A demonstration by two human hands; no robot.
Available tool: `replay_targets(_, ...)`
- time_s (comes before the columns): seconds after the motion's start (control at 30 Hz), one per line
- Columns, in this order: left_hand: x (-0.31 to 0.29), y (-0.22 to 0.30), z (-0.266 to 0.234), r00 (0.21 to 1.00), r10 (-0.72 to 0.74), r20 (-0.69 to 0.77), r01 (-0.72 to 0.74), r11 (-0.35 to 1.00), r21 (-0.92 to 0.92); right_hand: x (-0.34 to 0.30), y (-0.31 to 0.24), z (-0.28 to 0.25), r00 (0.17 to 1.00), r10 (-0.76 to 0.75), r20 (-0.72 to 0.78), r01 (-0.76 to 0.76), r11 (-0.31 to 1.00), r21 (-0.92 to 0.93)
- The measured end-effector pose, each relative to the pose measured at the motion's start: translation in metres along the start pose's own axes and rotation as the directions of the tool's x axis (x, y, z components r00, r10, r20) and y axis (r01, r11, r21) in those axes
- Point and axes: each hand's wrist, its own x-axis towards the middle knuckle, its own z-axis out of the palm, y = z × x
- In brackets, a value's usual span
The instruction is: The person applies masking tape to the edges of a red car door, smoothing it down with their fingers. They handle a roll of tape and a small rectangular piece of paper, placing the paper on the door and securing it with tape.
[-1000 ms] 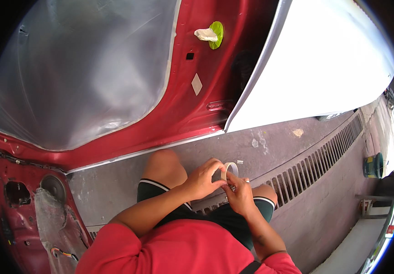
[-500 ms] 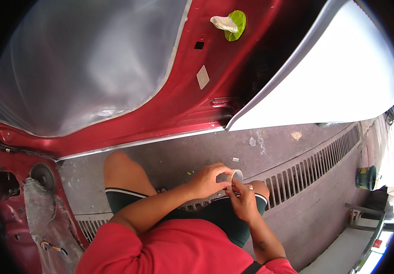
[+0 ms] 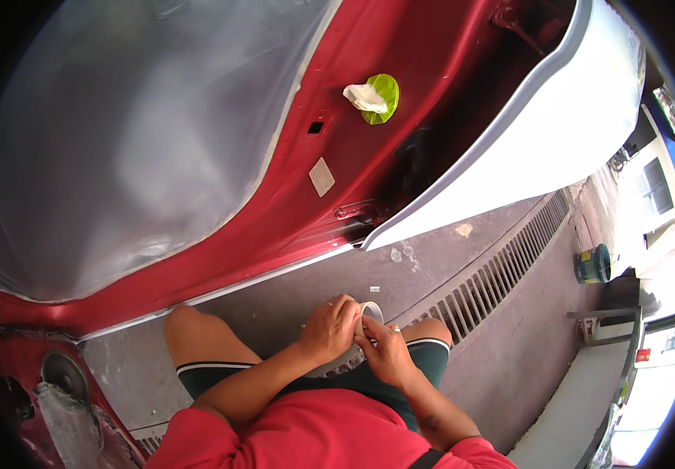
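A roll of pale tape, looking like masking tape, is held between my hands above my lap. My right hand grips the ring from its near right side, thumb and fingers closed on it. My left hand has its fingers curled and pressed to the roll's left edge. Whether a loose end of tape sits between those fingertips is too small to tell.
Ahead stands a red car body with plastic film over its opening. A white panel juts out at the right. A yellow-green cap with white cloth, a floor grate, a bucket and a speaker are around.
The view has tilted, so the car's upper parts sit lower in the picture. My left fingers have gone from a spread pinch to curled against the tape roll; the right hand keeps holding it.
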Motion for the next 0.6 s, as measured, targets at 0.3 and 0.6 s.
replay_targets(0.3,0.059,0.017,-0.067,0.979,0.012,0.204,0.083,0.888,-0.452,0.020,-0.036,-0.081,0.902,-0.421,-0.094,0.371,0.869,-0.327)
replay_targets(0.6,0.094,0.044,-0.103,0.971,-0.205,0.127,0.230,0.628,-0.744,0.047,-0.080,-0.157,0.958,-0.206,-0.198,0.146,0.949,-0.280)
